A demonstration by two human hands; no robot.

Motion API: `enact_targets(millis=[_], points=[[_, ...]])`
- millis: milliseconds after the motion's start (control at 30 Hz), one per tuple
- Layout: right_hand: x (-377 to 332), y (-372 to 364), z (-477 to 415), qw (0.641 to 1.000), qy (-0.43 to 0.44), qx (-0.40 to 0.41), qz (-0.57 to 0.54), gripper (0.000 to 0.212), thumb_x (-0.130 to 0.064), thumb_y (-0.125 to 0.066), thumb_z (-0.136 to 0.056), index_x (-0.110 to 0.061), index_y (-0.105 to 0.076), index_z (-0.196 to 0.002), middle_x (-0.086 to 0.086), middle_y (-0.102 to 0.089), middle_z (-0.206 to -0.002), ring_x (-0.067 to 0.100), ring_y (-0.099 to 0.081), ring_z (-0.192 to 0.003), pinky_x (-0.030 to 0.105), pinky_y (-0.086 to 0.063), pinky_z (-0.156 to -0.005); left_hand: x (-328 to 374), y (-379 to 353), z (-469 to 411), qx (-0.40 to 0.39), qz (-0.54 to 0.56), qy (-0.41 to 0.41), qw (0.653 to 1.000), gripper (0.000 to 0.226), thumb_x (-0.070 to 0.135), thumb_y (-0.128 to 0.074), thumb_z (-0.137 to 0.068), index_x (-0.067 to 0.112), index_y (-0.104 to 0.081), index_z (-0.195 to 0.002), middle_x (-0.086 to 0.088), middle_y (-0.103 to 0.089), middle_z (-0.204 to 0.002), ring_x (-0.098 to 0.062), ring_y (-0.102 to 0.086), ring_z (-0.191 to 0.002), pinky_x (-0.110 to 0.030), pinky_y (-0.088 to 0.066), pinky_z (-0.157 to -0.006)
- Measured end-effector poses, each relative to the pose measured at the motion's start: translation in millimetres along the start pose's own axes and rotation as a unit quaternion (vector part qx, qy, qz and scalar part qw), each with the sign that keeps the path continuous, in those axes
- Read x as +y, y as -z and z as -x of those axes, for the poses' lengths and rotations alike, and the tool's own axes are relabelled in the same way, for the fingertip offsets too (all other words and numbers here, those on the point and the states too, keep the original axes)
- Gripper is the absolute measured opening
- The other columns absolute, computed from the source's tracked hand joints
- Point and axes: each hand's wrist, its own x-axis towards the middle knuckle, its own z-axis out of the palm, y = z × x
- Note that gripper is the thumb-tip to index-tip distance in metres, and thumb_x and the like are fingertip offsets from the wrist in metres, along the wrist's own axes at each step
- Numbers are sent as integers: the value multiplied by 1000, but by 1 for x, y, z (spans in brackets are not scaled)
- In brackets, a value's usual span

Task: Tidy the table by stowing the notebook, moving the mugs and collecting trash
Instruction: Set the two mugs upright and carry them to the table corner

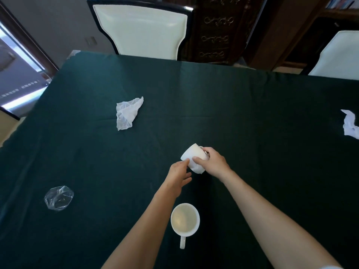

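Observation:
A white mug (pixel 191 155) is tilted on its side above the middle of the green tablecloth (pixel 252 117), held by my right hand (pixel 212 162), which grips its side and handle. My left hand (pixel 179 174) touches the mug's lower left side with its fingertips. A second white mug (pixel 185 219) stands upright close to me, empty, with its handle pointing toward me. A crumpled white tissue (pixel 127 112) lies at the far left. A clear plastic wrapper (pixel 58 198) lies at the near left. Another crumpled white paper (pixel 350 126) sits at the right edge. No notebook is in view.
Two cream-backed chairs (pixel 141 30) (pixel 340 55) stand behind the table's far edge. A dark carved wooden cabinet (pixel 217 30) rises between them. A window or door frame (pixel 23 55) is at the left.

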Motion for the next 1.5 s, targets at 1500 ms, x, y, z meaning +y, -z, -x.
enact_targets(millis=[1500], points=[[71,85,173,921,0,-110,-374,48,-55,-60,-94,-21,-67,-128,16,-77,-117,39,-73,-109,55,-56,-100,-25,-21,146,-228,-145,-284,920,41,18,-73,-97,20,-66,-137,1,-75,-131,-21,-72,-120,-35,-59,-98]])
